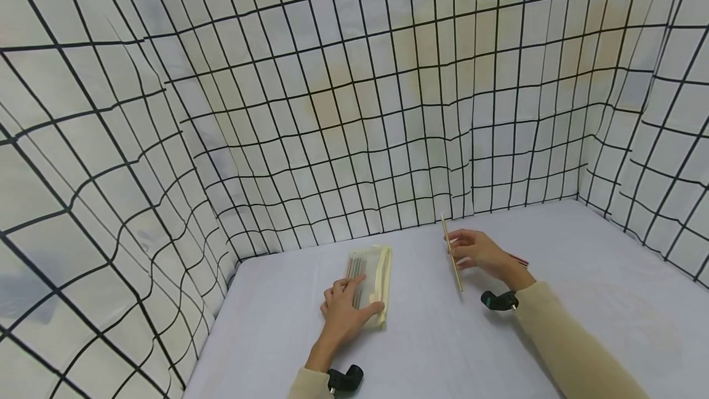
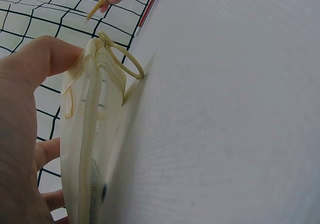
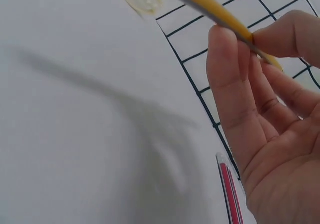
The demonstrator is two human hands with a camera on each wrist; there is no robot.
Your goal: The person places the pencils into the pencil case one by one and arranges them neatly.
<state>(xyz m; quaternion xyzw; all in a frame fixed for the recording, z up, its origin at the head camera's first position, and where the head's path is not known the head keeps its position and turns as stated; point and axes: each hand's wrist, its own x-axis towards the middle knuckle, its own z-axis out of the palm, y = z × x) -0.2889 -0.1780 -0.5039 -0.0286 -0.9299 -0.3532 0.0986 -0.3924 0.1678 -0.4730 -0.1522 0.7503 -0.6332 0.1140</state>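
Note:
A pale yellow mesh pencil pouch (image 1: 382,285) with a zip lies flat on the table. Several pencils (image 1: 357,261) show through its mesh. My left hand (image 1: 344,311) rests on the pouch with fingers spread over it and the thumb at the zip side. In the left wrist view, a loop strap (image 2: 132,63) sticks out from the pouch's end, near the thumb. My right hand (image 1: 480,256) pinches a yellow pencil (image 1: 451,254) between thumb and fingertips, tilted and raised above the table; its shadow shows in the right wrist view.
A red pencil with dark stripes (image 3: 230,191) lies on the table beyond my right hand, mostly hidden by it in the head view. The white table (image 1: 421,350) meets a white wall with a black grid (image 1: 354,140) at the back and sides.

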